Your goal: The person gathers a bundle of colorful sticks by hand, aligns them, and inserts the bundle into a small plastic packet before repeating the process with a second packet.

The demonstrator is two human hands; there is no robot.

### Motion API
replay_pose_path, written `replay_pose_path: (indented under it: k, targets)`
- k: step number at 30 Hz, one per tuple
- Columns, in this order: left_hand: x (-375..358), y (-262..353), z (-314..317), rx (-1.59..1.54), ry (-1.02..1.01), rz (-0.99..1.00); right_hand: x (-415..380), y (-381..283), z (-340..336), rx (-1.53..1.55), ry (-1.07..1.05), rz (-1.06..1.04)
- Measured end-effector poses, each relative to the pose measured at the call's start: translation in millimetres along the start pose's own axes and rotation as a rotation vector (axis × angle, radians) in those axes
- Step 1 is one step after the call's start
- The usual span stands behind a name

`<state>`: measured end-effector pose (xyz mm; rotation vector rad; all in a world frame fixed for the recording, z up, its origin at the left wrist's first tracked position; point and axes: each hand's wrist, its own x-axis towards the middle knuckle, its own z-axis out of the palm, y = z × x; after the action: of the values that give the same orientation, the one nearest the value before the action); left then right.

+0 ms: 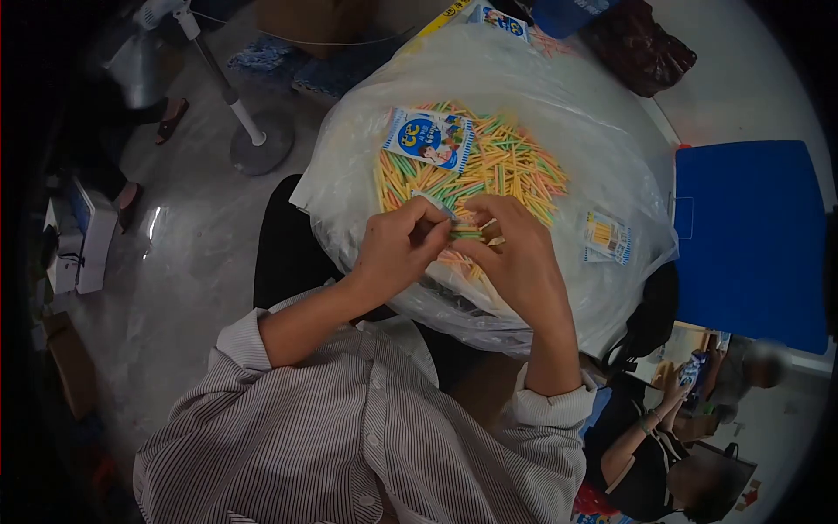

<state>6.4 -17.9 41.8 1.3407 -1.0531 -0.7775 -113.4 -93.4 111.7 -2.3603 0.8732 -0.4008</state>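
Note:
My left hand (400, 243) is closed, thumb against fingers, on a small packet (434, 203); only part of its pale blue-and-white wrapper shows. Beside it, my right hand (517, 253) is curled, with a few thin green and yellow candy sticks (467, 233) between thumb and fingers. Both hands are close together above a large pile of pastel candy sticks (511, 162) in yellow, green, orange and pink. The pile lies in a big translucent plastic bag (594, 131). On the pile's far side rests a printed blue-and-white candy packet (428, 138).
More packets (607, 237) lie on the bag at right, one showing sticks through its window. A blue panel (751, 244) stands right of the bag. At upper left is a fan stand (257, 144). Another person (637, 437) is at lower right, holding something blue.

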Motion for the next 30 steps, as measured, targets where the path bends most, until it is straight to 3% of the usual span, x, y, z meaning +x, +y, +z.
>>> replay_pose_path:
  k: [1,5,7,11,13,14,16,18,20,21,22,23,25,26,28,30]
  targets:
    - [0,-1,0,-0.051,0.014,-0.025,-1,-2,0,0.133,-0.004,0.101]
    - [3,-2,1,-0.165,0.03,-0.087,-5,3,17,0.115,0.126,0.025]
    - [6,-1,1,-0.214,0.046,-0.098,-5,6,28,-0.233,0.289,-0.269]
    - [9,4,-3,-0.314,0.12,-0.15,-7,-2,31,-0.246,0.525,-0.217]
    - [11,6,-3,-0.334,0.125,-0.163,-16,-1,30,0.143,0.429,0.043]
    - [12,7,-3,-0.352,0.12,-0.186,-16,7,35,0.143,0.436,0.041]
    - [11,9,-3,-0.381,0.072,-0.188,-16,25,48,0.142,0.459,-0.153]
    - [7,9,-5,-0.417,0.021,-0.198,-17,27,50,0.248,0.499,-0.133]
    - [6,6,-9,-0.314,0.134,-0.042,-21,24,47,0.325,0.557,-0.1]
    - [8,8,-10,-0.338,0.094,-0.046,-24,14,43,0.604,0.65,-0.044]
    - [12,9,-12,-0.18,0.057,0.144,-28,9,41,0.883,0.742,0.004]
    - [14,7,-14,-0.022,0.028,0.339,-33,14,43,0.857,0.772,0.021]
    - [12,-5,-7,-0.059,-0.114,0.285,-35,27,52,1.044,0.563,0.148]
    - [9,-11,-2,-0.152,-0.133,0.201,-36,29,54,1.195,0.553,0.113]
    - [2,-18,-4,-0.242,-0.163,0.1,-42,30,55,1.204,0.539,0.114]
    - [2,-19,-11,-0.047,-0.421,-0.404,-44,26,51,1.211,0.523,0.103]
